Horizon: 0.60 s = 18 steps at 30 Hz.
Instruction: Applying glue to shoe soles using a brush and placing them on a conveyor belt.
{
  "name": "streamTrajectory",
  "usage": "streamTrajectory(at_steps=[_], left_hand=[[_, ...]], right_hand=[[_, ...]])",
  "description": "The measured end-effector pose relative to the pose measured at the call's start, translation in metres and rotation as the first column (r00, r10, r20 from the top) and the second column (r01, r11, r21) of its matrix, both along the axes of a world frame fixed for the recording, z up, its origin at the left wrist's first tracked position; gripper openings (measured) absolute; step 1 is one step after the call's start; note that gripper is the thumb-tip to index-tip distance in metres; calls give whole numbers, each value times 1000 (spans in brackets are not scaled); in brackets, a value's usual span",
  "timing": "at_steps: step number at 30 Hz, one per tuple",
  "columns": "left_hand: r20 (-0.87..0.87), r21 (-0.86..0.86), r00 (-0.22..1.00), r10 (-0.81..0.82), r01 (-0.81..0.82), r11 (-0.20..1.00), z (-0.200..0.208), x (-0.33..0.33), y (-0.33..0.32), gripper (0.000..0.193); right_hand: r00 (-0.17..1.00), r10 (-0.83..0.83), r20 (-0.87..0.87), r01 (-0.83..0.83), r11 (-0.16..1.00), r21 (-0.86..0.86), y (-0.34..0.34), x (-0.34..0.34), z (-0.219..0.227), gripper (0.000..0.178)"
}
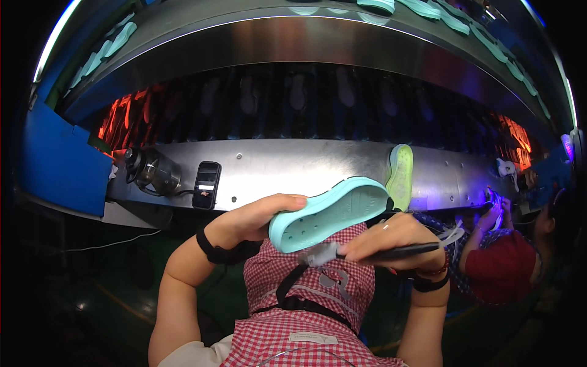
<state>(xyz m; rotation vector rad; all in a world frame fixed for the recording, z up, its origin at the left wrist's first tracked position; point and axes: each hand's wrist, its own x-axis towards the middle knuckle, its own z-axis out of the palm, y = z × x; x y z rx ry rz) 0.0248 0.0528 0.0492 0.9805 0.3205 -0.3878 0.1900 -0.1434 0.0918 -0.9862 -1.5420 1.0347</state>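
Observation:
My left hand grips the toe or heel end of a light blue shoe sole, its thumb over the rim. The sole is tilted, with its hollow inner side showing small holes. In my right hand is a brush with a black handle and pale bristles. The bristles are just below the sole's lower edge; whether they touch it I cannot tell. A yellow-green sole lies behind, on the metal ledge.
A dark-lidded clear jar and a black rectangular device sit at the ledge's left. Behind, a dark opening glows red at both ends. Light blue soles line the belt above. Another person works at the right under purple light.

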Motion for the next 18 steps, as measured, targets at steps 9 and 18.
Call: streamTrajectory(at_steps=[9, 18], left_hand=[[54, 62, 989, 138, -141, 988, -11, -26, 14, 60], [255, -615, 836, 486, -248, 748, -23, -24, 11, 74]], right_hand=[[946, -325, -22, 325, 945, 39, -16, -7, -21, 19], [911, -411, -44, 411, 889, 203, -25, -28, -19, 24]])
